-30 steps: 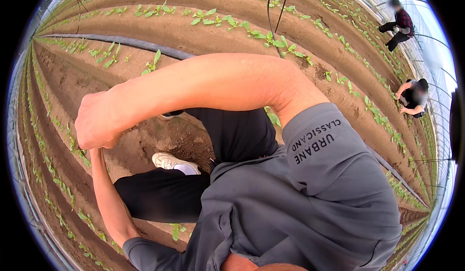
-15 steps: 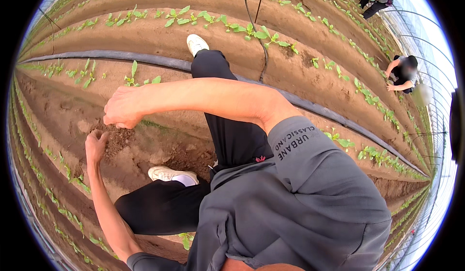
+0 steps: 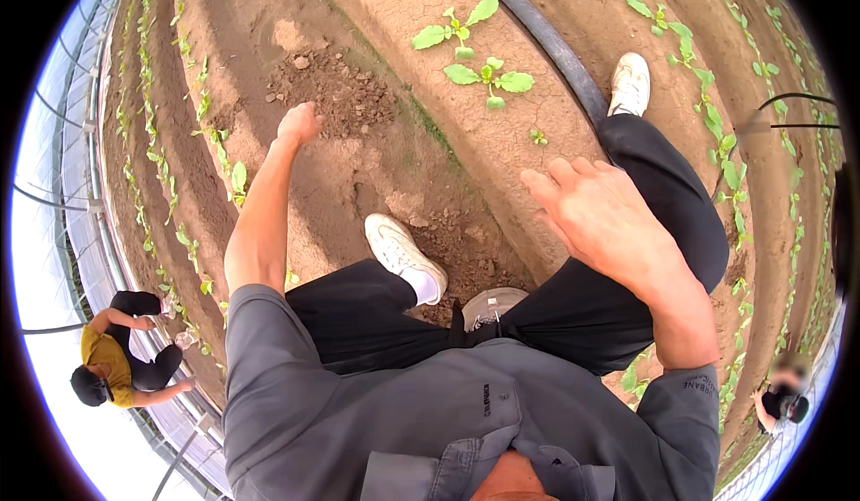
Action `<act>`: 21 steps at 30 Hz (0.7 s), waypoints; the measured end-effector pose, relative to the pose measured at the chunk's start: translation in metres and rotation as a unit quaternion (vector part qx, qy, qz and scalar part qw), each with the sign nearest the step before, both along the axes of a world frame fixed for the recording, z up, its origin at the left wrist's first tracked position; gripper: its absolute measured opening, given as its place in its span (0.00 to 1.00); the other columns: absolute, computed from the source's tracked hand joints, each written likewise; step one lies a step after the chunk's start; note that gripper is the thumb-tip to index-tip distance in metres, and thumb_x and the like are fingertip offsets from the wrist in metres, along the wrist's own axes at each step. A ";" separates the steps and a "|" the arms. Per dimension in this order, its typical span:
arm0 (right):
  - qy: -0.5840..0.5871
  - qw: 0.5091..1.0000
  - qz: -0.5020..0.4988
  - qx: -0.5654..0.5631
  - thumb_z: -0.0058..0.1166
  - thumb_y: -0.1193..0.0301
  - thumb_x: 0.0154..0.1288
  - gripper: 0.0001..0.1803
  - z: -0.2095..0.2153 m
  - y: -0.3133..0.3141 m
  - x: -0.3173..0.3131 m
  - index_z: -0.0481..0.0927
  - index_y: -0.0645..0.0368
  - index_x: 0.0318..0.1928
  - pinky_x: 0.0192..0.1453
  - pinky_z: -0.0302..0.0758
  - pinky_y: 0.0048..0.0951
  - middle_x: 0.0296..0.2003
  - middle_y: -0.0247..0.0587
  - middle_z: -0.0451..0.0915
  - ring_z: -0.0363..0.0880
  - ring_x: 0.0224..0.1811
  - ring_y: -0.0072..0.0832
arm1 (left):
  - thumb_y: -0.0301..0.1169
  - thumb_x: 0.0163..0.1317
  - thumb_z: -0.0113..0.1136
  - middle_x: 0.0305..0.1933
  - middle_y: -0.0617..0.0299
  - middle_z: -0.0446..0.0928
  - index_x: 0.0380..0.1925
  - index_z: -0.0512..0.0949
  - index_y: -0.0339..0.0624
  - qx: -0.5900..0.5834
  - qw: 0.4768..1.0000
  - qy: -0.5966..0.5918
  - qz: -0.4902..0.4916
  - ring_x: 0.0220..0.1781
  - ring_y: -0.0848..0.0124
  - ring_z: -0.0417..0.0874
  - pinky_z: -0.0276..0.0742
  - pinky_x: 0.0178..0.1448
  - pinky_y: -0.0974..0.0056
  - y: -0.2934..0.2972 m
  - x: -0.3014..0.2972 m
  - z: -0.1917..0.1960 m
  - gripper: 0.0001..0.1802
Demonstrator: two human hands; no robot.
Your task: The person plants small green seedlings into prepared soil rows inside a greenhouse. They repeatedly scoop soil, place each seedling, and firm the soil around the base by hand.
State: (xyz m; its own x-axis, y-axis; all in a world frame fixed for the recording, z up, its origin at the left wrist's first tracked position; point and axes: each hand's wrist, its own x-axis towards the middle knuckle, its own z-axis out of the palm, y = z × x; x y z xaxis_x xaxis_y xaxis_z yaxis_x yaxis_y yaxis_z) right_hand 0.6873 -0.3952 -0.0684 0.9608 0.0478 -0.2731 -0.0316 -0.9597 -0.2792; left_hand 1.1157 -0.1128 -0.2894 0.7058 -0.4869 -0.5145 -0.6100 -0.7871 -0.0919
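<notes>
Seedlings (image 3: 489, 76) grow near the loosely spread right hand (image 3: 596, 207), left hand (image 3: 300, 125) curled, shirt (image 3: 394, 393) dark-lettered

Tiny green leafy seedling (image 3: 537, 136): rooted in pale-brown soil ridge (image 3: 502, 156). Two larger, broad-leaved green seedlings (image 3: 489, 76): leaves spread, same ridge. Crumbled dark-brown soil (image 3: 354, 98): loose, scattered in adjoining furrow (image 3: 372, 165).

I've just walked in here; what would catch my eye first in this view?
Probably the two bare hands: the left hand by loose, crumbled soil left of centre, the right hand right of centre. Next, the bright green seedlings on the ridge at upper centre, beside a dark hose. Then a crouching person in a yellow top, at the lower left.
</notes>
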 end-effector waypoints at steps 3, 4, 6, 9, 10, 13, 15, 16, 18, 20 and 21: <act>0.032 0.999 -0.019 0.015 0.63 0.71 0.57 0.24 0.002 -0.001 0.007 0.74 0.59 0.55 0.45 0.72 0.38 0.37 0.41 0.74 0.76 0.42 0.38 | 0.54 0.62 0.58 0.69 0.39 0.65 0.63 0.68 0.37 0.007 0.997 0.009 0.077 0.70 0.46 0.67 0.67 0.70 0.49 0.023 0.017 -0.074 0.38; 0.039 0.999 -0.027 0.011 0.63 0.71 0.56 0.25 0.000 -0.001 0.010 0.74 0.59 0.55 0.45 0.72 0.38 0.37 0.41 0.74 0.76 0.42 0.39 | 0.59 0.59 0.58 0.72 0.40 0.58 0.67 0.61 0.36 -0.004 0.993 -0.006 0.114 0.73 0.46 0.60 0.61 0.73 0.48 0.027 0.018 -0.089 0.46; 0.049 0.998 -0.038 -0.004 0.63 0.70 0.56 0.25 -0.004 -0.003 0.016 0.75 0.60 0.55 0.43 0.72 0.37 0.37 0.42 0.74 0.75 0.40 0.38 | 0.69 0.55 0.57 0.79 0.41 0.45 0.74 0.48 0.34 -0.036 0.983 -0.033 0.179 0.80 0.45 0.45 0.50 0.79 0.47 0.013 0.008 -0.118 0.61; 0.052 0.998 -0.030 -0.013 0.61 0.70 0.55 0.24 -0.016 -0.001 0.028 0.76 0.60 0.54 0.41 0.72 0.35 0.35 0.43 0.74 0.75 0.36 0.36 | 0.78 0.47 0.54 0.80 0.44 0.35 0.75 0.38 0.33 -0.018 0.979 -0.001 0.202 0.81 0.47 0.31 0.37 0.81 0.45 -0.002 0.014 -0.134 0.73; 0.058 0.998 -0.027 -0.009 0.61 0.70 0.55 0.24 -0.021 0.000 0.031 0.76 0.60 0.54 0.40 0.72 0.35 0.35 0.44 0.74 0.75 0.36 0.36 | 0.82 0.45 0.48 0.80 0.42 0.37 0.75 0.39 0.34 -0.010 0.982 -0.034 0.187 0.81 0.45 0.32 0.35 0.80 0.43 -0.002 0.017 -0.140 0.73; 0.085 0.996 -0.024 -0.034 0.62 0.71 0.54 0.24 -0.032 0.004 0.039 0.76 0.60 0.53 0.40 0.72 0.35 0.35 0.43 0.74 0.74 0.36 0.36 | 0.82 0.45 0.47 0.80 0.44 0.38 0.75 0.39 0.34 -0.031 0.981 -0.066 0.177 0.81 0.46 0.32 0.36 0.81 0.44 -0.020 0.015 -0.139 0.73; 0.090 0.995 -0.025 -0.031 0.63 0.70 0.54 0.24 -0.031 0.010 0.041 0.76 0.60 0.53 0.40 0.72 0.36 0.35 0.42 0.74 0.74 0.36 0.37 | 0.79 0.51 0.45 0.78 0.45 0.47 0.74 0.48 0.35 -0.029 0.984 -0.092 0.151 0.80 0.46 0.41 0.44 0.79 0.45 -0.013 0.015 -0.137 0.66; 0.088 0.996 -0.029 -0.021 0.63 0.70 0.55 0.24 -0.031 0.012 0.044 0.76 0.60 0.53 0.40 0.72 0.36 0.34 0.42 0.73 0.75 0.36 0.37 | 0.78 0.53 0.45 0.77 0.46 0.50 0.73 0.51 0.36 -0.023 0.986 -0.088 0.139 0.79 0.46 0.45 0.47 0.79 0.45 -0.009 0.013 -0.136 0.63; 0.076 0.997 -0.028 -0.003 0.63 0.70 0.55 0.24 -0.032 0.016 0.046 0.76 0.60 0.53 0.41 0.72 0.36 0.34 0.42 0.73 0.75 0.36 0.38 | 0.72 0.60 0.45 0.72 0.47 0.60 0.69 0.60 0.36 -0.015 0.990 -0.107 0.091 0.73 0.48 0.58 0.57 0.74 0.46 0.004 -0.006 -0.133 0.54; 0.051 0.998 -0.025 0.002 0.63 0.70 0.56 0.23 -0.025 0.021 0.049 0.75 0.60 0.53 0.41 0.73 0.37 0.34 0.42 0.73 0.75 0.36 0.38 | 0.64 0.62 0.51 0.64 0.50 0.67 0.63 0.67 0.40 -0.023 0.992 -0.104 0.070 0.66 0.49 0.65 0.68 0.65 0.46 0.003 -0.026 -0.118 0.42; 0.056 0.998 -0.029 -0.004 0.63 0.70 0.56 0.24 -0.024 0.022 0.047 0.75 0.60 0.54 0.43 0.73 0.38 0.35 0.42 0.74 0.75 0.38 0.39 | 0.61 0.63 0.53 0.61 0.52 0.70 0.59 0.70 0.42 -0.024 0.992 -0.105 0.067 0.64 0.50 0.67 0.72 0.61 0.46 0.004 -0.037 -0.115 0.37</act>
